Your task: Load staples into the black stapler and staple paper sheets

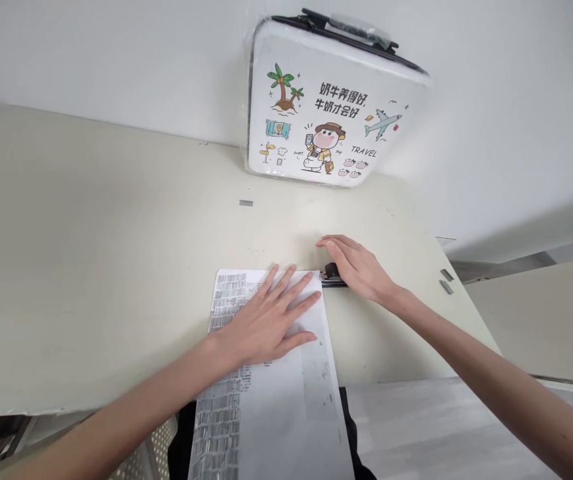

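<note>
A long white sheet of paper [286,420] extends from the table over the near edge onto the lap. Its left side bears dense rows of silvery-grey pieces that look like staples, with some printed text beside them. Flat on the paper's upper part lies my left hand [266,323], fingers spread. My right hand [361,270] is closed over a black stapler [332,272] at the paper's upper right corner. Most of the stapler is hidden under the palm, and its front end meets the paper's edge.
Against the wall stands a white case [311,120] with cartoon prints and a black handle, wrapped in clear plastic. One short staple strip [246,203] lies behind the paper. Two more strips [446,287] are near the right edge of the pale table [91,267].
</note>
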Demonstrator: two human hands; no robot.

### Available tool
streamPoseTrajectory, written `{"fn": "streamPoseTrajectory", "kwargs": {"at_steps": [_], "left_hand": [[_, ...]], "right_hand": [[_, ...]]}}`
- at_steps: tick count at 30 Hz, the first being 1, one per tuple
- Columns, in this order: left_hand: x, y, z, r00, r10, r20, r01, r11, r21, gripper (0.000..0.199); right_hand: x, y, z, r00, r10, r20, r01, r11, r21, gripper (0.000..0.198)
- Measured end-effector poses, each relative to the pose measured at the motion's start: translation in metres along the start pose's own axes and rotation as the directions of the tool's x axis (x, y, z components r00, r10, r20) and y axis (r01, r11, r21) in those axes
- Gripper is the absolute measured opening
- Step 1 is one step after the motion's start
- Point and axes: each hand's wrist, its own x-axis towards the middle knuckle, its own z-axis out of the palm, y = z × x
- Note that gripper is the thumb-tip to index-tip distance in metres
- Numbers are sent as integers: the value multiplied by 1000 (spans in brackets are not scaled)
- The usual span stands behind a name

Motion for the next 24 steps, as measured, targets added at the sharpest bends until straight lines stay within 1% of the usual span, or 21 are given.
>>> {"fn": "streamPoseTrajectory", "kwargs": {"at_steps": [5,13,18,24], "left_hand": [[0,0,0,1000,-5,-8,5,1000,-12,68],[0,0,1,999,12,-32,-12,1000,-9,67],[-1,0,2,1000,19,-16,-18,1000,20,68],[-1,0,3,999,21,-42,-20,1000,14,67]], "right_hand": [[2,1,1,1000,-18,21,19,999,-34,57],[3,-4,1,999,26,32,-24,997,-67,54],[5,-5,2,999,45,19,-43,996,-72,55],[6,-4,5,999,44,24,-41,993,-110,53]]}}
